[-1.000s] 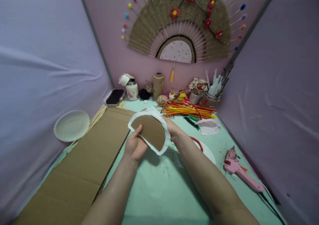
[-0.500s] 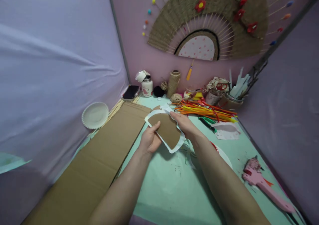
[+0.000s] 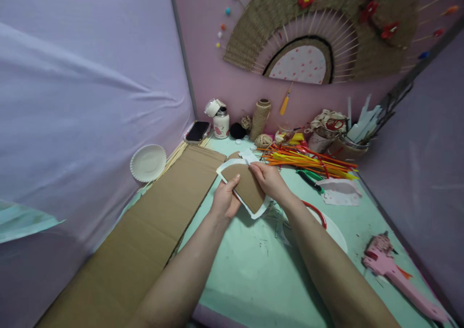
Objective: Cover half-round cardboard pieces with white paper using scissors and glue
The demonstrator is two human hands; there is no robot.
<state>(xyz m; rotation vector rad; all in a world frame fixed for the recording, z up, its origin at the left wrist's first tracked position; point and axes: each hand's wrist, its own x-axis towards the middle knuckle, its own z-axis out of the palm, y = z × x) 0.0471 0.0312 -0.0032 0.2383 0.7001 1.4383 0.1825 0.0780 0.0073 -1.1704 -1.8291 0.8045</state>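
Two hands gripping: left hand (image 3: 225, 200) thumb-pinching card (image 3: 247, 184) at straight edge, right hand (image 3: 268, 180) pinching cloth (image 3: 232, 163) at curved rim. Card between both sets of fingers, cloth behind, margin showing. Uneven pull by fingers could pucker or shift cloth; hard squeeze could crease card.

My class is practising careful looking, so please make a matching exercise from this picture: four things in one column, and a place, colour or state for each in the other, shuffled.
Column 1
1. Cardboard piece
2. Glue gun
3. Phone
4. Fan-shaped decoration

Column 2
A. On the wall
B. Screen up, beside the bottle
C. Between the left hand and the right hand
D. Pink, lying on the table

Pairs: 1-C, 2-D, 3-B, 4-A
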